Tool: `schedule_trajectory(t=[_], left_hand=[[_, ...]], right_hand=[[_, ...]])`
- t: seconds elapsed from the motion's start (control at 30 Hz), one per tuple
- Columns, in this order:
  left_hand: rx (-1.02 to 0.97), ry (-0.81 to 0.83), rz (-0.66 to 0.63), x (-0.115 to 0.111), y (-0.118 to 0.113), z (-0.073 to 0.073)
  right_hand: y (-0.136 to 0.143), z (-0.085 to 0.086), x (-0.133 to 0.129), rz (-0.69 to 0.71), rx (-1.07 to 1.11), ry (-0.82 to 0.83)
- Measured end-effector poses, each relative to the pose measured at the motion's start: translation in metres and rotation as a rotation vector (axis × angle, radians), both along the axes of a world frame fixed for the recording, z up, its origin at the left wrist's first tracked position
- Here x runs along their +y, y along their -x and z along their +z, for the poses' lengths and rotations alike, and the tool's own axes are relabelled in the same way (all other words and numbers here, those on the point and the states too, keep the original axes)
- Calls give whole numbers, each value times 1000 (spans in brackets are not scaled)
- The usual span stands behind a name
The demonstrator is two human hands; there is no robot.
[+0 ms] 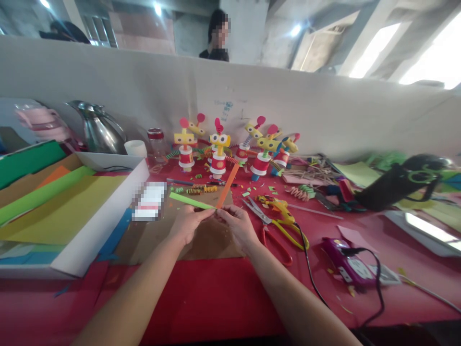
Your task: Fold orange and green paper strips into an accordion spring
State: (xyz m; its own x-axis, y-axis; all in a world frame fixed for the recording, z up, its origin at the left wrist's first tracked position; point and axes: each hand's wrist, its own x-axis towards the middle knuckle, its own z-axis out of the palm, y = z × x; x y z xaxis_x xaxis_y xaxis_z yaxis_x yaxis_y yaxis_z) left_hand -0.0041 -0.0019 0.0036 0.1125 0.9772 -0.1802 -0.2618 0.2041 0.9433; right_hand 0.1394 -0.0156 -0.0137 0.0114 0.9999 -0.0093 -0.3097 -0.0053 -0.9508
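My left hand (189, 224) and my right hand (236, 222) meet over a brown cardboard sheet (144, 245). A green paper strip (190, 201) reaches out leftward from the fingertips, pinched in my left hand. An orange paper strip (228, 185) slants up and away from the same spot, with my right hand closed on its lower end. The two strip ends come together at the fingertips; whether they are joined I cannot make out. Just beyond the hands lie several small coiled paper springs (194, 191) and a pen (180, 182).
Several paper-cup figures (218, 161) stand at the back. Right of the hands are scissors (260, 211), a yellow glue gun (286, 211) with a black cord, and a purple power strip (349, 264). A white box (104, 218) of coloured paper is at left, near a steel jug (99, 127).
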Motion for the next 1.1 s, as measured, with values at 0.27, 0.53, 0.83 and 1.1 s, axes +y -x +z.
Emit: schedule_trajectory(t=[0.27,0.53,0.83,1.1], left_hand=[[27,-38,-42,2,3,1],[9,-40,-38,-3,0,12],[-9,8,69,1,0,2],[-51,-50,-14,-7,-15,-8]], right_hand=[[-2,0,1,35,46,44],[-1,0,2,68,146,101],[4,-6,1,27,70,-23],[6,-7,1,-52,185,-77]])
